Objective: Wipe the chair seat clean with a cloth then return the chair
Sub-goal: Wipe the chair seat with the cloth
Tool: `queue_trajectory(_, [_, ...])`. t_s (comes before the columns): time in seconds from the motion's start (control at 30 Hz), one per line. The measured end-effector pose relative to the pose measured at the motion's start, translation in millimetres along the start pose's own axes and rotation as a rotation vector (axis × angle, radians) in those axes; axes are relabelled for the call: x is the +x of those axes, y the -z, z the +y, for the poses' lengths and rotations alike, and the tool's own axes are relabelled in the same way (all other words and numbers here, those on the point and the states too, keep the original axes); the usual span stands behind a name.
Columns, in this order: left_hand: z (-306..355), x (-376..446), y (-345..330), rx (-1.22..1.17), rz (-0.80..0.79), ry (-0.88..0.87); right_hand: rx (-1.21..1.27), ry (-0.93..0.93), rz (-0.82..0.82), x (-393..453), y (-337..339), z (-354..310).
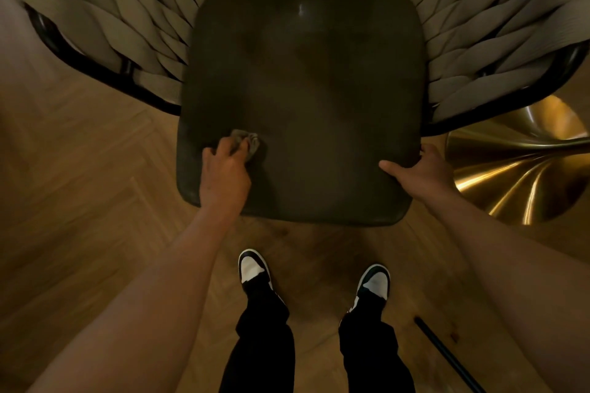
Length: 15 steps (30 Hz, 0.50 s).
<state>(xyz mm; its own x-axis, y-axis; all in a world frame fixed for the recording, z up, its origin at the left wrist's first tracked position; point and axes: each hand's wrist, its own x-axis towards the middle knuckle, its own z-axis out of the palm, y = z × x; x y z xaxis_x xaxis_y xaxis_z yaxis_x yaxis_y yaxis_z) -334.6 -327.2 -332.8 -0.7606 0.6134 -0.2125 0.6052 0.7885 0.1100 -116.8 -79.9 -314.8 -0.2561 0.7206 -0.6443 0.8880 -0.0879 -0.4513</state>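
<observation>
A chair with a dark cushioned seat (303, 73) and a back of woven beige straps (127, 25) stands right in front of me. My left hand (223, 174) grips a small crumpled grey cloth (249, 139) and presses it on the seat's front left part. My right hand (418, 169) holds the seat's front right edge, thumb on top and fingers curled round the side.
A shiny brass pedestal base (517, 163) stands close to the chair's right side. A thin black rod (447, 354) lies on the herringbone wood floor (79, 201) at lower right. My two feet in black and white shoes (253, 268) stand just in front of the seat.
</observation>
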Motion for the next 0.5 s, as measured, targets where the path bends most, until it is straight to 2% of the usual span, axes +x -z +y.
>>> queue_trajectory(0.3, [-82,13,27,0.002,0.0,0.16,-0.001,-0.034,0.019,-7,-1,-5])
queue_trajectory(0.4, [-101,21,33,-0.093,0.025,0.26,0.025,-0.04,0.022,-5,-3,-4])
queue_trajectory(0.5, [-103,27,31,-0.209,0.006,0.238,0.086,-0.057,0.01,-2,-1,1])
